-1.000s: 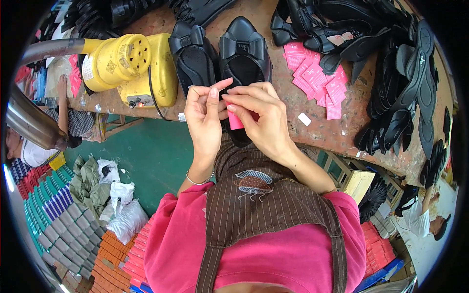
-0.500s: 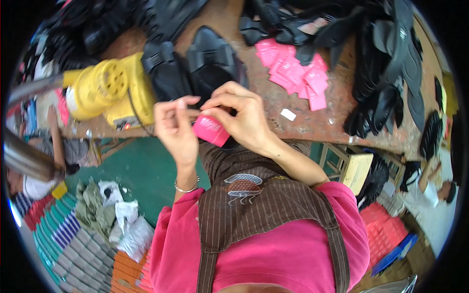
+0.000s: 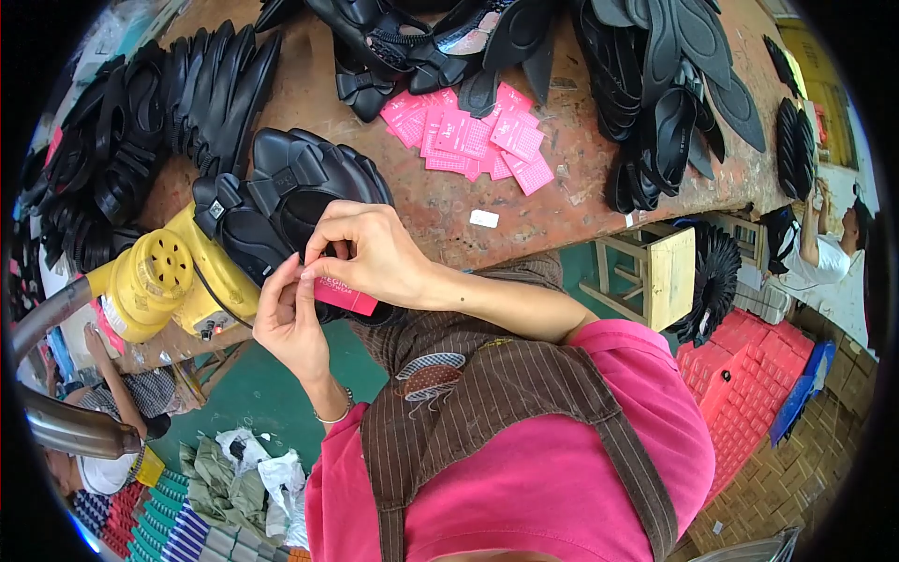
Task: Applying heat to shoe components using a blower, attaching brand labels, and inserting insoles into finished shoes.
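Note:
A small pink card tag (image 3: 346, 296) with pale print is between my two hands, above the table's near edge. The fingertips of my left hand (image 3: 295, 323) pinch together at the tag's left corner. My right hand (image 3: 375, 255) is curled, its thumb and forefinger pinched at the tag's upper left edge. Any thread or fastener there is too small to make out. Just beyond my hands stand black shoes with bows (image 3: 298, 183), partly covered by my right hand. Farther back lies a loose pile of similar pink tags (image 3: 461, 134).
A yellow machine (image 3: 150, 286) stands left of the shoes. Black shoes (image 3: 211, 89) crowd the far left, and black insoles and straps (image 3: 670, 112) the right. A white slip (image 3: 483, 218) lies on the brown table (image 3: 412, 201). A wooden stool (image 3: 669, 279) is at right. Other people sit at both sides.
My view has turned, so the tag pile and shoes appear farther left. Both hands stay close together at the pink tag; the left fingers, spread before, are now pinched at its corner.

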### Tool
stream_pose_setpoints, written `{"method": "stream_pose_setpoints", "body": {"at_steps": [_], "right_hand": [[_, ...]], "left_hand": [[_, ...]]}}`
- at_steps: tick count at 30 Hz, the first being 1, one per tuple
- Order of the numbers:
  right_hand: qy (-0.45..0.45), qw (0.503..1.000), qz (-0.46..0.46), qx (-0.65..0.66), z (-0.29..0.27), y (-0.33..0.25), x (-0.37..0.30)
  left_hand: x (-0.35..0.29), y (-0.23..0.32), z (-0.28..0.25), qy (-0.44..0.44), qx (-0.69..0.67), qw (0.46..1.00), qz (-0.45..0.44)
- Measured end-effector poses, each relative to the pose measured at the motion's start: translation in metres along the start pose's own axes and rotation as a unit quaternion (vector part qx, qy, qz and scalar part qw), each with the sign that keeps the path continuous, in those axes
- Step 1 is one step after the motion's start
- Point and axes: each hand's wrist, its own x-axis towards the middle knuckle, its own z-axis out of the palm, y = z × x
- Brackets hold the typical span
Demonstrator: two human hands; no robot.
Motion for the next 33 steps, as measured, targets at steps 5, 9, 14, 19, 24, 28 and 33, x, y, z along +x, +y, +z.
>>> {"method": "stream_pose_setpoints", "body": {"at_steps": [5,9,14,19,24,28,33], "right_hand": [[-0.02,0.999,0.024,0.017,-0.004,0.002,0.001],[-0.032,0.999,0.009,0.001,-0.006,0.002,0.002],[-0.035,0.999,0.023,0.028,-0.005,0.003,0.004],[-0.031,0.991,0.078,0.101,-0.008,0.001,0.005],[-0.045,0.995,0.066,0.065,-0.007,0.003,0.005],[-0.029,0.995,0.053,0.085,-0.009,0.004,0.005],[-0.07,0.992,0.039,0.093,-0.011,0.006,0.004]], "left_hand": [[-0.001,0.002,0.001,0.025,-0.016,0.999,-0.03],[0.0,0.004,0.002,0.024,-0.016,0.999,-0.023],[0.002,0.007,0.002,0.022,-0.014,1.0,-0.012],[0.002,0.006,0.003,0.027,0.011,1.0,-0.01],[0.002,0.004,0.004,0.016,-0.043,0.999,-0.015],[0.0,0.004,0.004,0.017,-0.043,0.999,-0.015],[0.0,-0.008,-0.006,0.005,-0.098,0.995,-0.037]]}}
